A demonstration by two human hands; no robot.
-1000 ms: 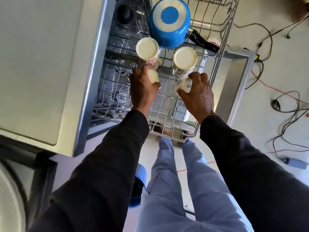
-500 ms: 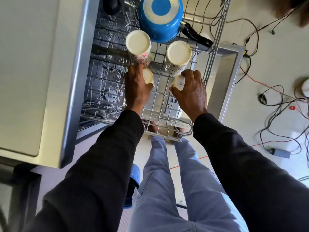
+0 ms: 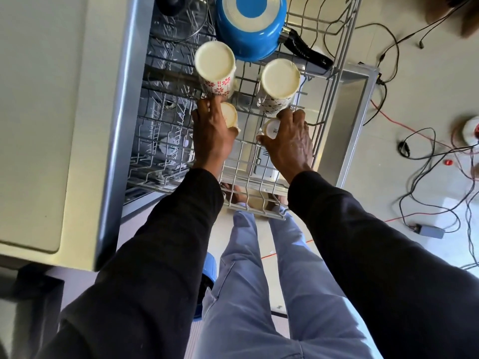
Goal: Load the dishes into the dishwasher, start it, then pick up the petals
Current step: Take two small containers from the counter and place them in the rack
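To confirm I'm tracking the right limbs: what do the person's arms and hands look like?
Long plain black sleeves cover both arms to the wrists: left sleeve, right sleeve. The left hand and right hand are ungloved. A small glint on a right-hand finger may be a ring; too small to be sure. No markings or straps show.

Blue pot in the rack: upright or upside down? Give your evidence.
Upside down. The blue pot shows its flat base, a pale ring round a blue centre, facing up; no opening is visible.
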